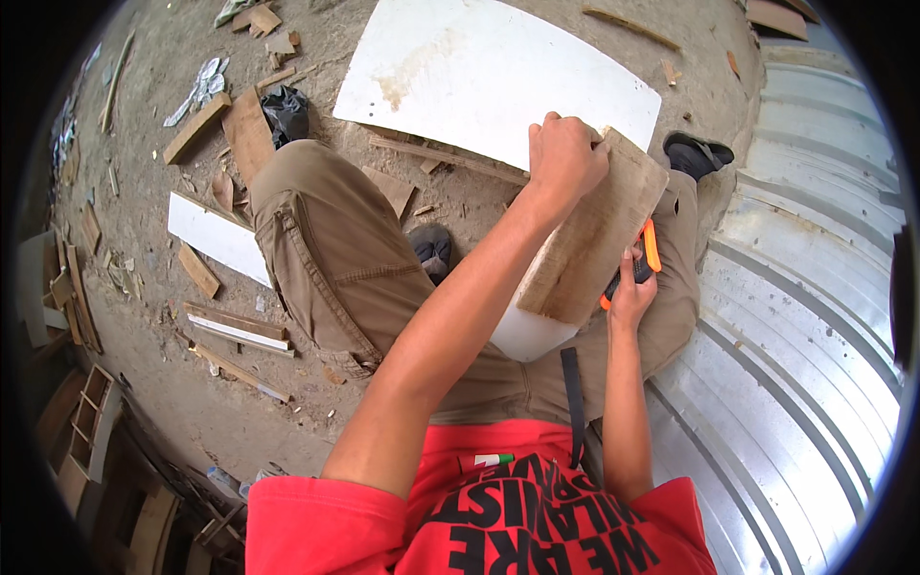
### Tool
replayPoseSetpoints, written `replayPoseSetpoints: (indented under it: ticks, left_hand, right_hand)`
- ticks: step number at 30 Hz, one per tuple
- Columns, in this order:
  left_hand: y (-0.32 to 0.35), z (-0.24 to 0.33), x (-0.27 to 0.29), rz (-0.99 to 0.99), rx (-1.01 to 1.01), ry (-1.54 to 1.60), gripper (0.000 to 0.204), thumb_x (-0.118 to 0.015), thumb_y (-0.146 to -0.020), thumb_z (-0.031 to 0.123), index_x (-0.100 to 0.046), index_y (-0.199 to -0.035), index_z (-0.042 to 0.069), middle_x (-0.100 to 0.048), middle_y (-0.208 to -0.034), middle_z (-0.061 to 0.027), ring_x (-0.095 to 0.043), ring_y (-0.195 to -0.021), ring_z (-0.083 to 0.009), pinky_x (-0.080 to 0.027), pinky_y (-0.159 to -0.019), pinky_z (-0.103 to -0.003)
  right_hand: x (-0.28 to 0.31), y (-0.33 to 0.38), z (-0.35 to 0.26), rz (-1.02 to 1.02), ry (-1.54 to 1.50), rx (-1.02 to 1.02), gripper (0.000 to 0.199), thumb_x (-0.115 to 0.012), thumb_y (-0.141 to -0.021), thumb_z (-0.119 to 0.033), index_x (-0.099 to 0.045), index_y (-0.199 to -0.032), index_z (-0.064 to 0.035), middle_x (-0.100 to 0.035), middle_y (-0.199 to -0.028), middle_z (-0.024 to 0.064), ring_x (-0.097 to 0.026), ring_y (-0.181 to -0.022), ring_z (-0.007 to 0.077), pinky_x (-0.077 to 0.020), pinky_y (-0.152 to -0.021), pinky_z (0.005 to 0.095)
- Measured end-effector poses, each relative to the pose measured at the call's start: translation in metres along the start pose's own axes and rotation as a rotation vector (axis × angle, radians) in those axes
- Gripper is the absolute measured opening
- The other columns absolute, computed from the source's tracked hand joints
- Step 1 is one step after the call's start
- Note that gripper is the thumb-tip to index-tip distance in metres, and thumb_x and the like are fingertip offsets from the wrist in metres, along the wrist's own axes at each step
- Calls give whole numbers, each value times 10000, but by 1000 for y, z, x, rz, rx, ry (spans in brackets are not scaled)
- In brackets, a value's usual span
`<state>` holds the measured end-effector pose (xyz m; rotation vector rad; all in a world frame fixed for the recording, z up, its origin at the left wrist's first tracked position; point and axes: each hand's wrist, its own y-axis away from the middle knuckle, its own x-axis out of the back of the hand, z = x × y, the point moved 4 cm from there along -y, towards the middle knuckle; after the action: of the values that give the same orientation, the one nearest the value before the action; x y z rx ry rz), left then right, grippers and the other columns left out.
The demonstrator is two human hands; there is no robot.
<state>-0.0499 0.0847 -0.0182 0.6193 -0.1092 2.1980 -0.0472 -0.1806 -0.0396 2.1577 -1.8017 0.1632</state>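
Observation:
A worn brown wooden board [599,235] lies tilted across my lap and right thigh. At its far left edge my left hand [565,161] is closed, with the fingers curled over the edge. My right hand [632,292] is wrapped round an orange and black tool handle [653,246] beside the board's right edge. The rest of that tool is hidden by the board and my hand. A white surface [537,333] shows beneath the board's near end. Beyond the left hand lies a large white panel [498,67] with a brown stain.
Corrugated metal sheeting [767,355] runs along the right. Wood offcuts [196,129], a black plastic bag [286,113] and a white strip of panel [216,235] litter the dirt floor at left. More scrap wood [91,412] is piled at the lower left.

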Motion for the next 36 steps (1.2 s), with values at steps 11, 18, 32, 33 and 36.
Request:
replayPoseSetpoints:
  ticks: [11,18,32,33,36]
  left_hand:
    - [-4,1,-3,6,14,-62,238,-723,-805,276,-797,-887,66,-726,-745,-159,-694,-737,-345,-558,-748,-427]
    - [5,-2,1,39,-105,-51,318,-728,-856,319,-780,-993,36,-745,-859,-166,-694,-798,-304,-540,-776,-391]
    - [27,-4,-3,13,-211,-205,506,-715,-910,380,-662,-1246,5,-666,-1053,-154,-610,-969,-254,-515,-830,-392]
    - [33,-4,-2,8,-260,-249,566,-718,-905,386,-625,-1305,-2,-646,-1125,-164,-610,-1008,-252,-522,-847,-376]
    - [57,3,-7,-12,-285,-202,686,-765,-870,376,-540,-1390,-11,-555,-1286,-164,-584,-1096,-262,-525,-893,-388]
  right_hand:
    - [8,-5,11,27,34,23,214,-723,-932,-184,-661,-999,9,-626,-904,-14,-556,-808,77,-454,-768,245]
    - [6,-4,5,49,83,116,258,-760,-897,-233,-678,-967,2,-640,-851,-1,-561,-785,87,-463,-766,265]
    - [6,5,-6,12,-47,163,312,-739,-903,-309,-653,-913,-10,-564,-661,12,-511,-631,106,-439,-619,303]
    - [5,5,-9,9,-55,161,309,-736,-905,-307,-653,-912,-9,-567,-662,17,-514,-631,108,-440,-619,305]
    - [6,6,-5,8,-71,141,296,-723,-912,-297,-653,-909,-10,-576,-665,28,-524,-636,114,-444,-622,308]
